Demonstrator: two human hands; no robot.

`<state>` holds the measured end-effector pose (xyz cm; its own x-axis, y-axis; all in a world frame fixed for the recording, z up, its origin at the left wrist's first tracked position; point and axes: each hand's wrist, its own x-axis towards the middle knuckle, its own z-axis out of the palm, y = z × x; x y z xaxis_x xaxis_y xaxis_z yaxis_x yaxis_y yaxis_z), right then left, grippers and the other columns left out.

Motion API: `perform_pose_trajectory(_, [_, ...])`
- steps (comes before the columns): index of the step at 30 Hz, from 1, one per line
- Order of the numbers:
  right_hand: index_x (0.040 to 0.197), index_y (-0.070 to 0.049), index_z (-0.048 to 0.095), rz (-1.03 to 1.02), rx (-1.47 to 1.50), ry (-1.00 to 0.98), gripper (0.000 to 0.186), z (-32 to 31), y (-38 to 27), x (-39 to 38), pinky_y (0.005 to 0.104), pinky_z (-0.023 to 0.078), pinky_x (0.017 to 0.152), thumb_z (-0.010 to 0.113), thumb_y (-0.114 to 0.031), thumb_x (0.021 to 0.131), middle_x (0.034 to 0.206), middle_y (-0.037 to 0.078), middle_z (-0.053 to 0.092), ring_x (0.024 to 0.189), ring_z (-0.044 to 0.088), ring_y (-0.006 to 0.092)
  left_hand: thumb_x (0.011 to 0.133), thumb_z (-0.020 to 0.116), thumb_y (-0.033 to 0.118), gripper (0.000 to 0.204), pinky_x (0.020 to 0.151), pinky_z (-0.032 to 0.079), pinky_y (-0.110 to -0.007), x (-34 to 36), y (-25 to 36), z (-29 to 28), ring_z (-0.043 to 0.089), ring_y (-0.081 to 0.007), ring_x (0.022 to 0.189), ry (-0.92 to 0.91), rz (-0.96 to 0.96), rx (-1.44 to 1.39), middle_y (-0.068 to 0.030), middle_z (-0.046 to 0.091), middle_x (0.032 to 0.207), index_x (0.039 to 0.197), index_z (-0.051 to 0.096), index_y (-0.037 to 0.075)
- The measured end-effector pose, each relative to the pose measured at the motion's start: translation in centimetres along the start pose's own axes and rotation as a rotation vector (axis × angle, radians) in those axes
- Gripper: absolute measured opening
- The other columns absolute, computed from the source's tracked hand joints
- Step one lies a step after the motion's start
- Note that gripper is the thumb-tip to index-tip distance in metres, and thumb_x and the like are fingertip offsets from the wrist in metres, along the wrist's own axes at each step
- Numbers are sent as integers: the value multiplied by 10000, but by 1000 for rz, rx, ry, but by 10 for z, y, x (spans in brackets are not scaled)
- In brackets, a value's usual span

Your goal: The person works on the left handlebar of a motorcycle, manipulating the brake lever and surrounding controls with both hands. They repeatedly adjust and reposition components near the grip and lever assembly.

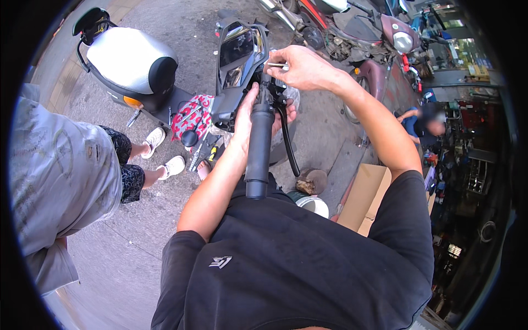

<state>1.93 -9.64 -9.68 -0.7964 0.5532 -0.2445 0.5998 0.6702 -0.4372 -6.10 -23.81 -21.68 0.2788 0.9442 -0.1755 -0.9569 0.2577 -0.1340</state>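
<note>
The handlebar of a scooter runs toward me, with a black rubber grip (pixel 259 154) at its near end. A black brake lever (pixel 287 140) hangs along the grip's right side. My left hand (pixel 244 118) is closed around the handlebar from below, just beyond the grip; its thumb shows on the left and its fingertips on the right. Above the lever's mount, my right hand (pixel 302 69) pinches a thin metal rod (pixel 279 65); the rod's far end is hidden. Left of the hands stands the scooter's dash panel (pixel 236 47), with a dark screen in an angular frame.
A scooter seat (pixel 124 58) in silver and black stands at far left. A person in a grey shirt (pixel 71 170) is close on my left. Tools lie by a red patterned cloth (pixel 191 113). A white bucket (pixel 313 206), a wood block (pixel 312 181) and a cardboard box (pixel 363 192) sit right.
</note>
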Motion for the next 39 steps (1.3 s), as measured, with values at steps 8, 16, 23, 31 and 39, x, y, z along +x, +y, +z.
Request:
perform_pose_trajectory(8, [1039,-24,738,5,-99,-123,278,7,-13,10,402,517,894,695,-243,872,964,197,716,959,688,343,1014,450,479,503,804,512,-434,4,7,-3,592,-318,886,-49,-1,-61,-231,585,993,1192,521,13])
perform_pose_trajectory(16, [952,-46,769,63,-303,-9,283,11,-37,8,442,556,856,733,-268,780,895,204,726,932,707,362,994,480,379,321,768,449,-415,9,10,2,537,-279,857,-117,64,-49,-128,609,990,1102,567,90])
perform_pose_trajectory(23, [796,-21,746,45,-210,115,207,4,-28,1,473,553,738,722,-208,714,798,223,698,827,701,392,982,459,398,387,800,423,-411,22,6,10,504,-290,902,-246,57,73,-131,610,1034,1132,563,57])
perform_pose_trajectory(31, [885,-41,761,145,-67,73,301,0,-15,-8,436,562,781,787,-292,721,850,174,732,858,720,335,928,523,396,489,824,391,-389,24,-8,24,425,-263,911,-254,51,103,-169,470,1048,1192,458,-11])
perform_pose_trajectory(39, [851,28,759,183,-156,14,280,-11,-40,-18,423,574,771,746,-202,693,883,209,730,904,722,342,887,530,348,545,837,393,-391,24,-5,24,432,-274,930,-243,23,143,-185,444,1112,1220,401,-64])
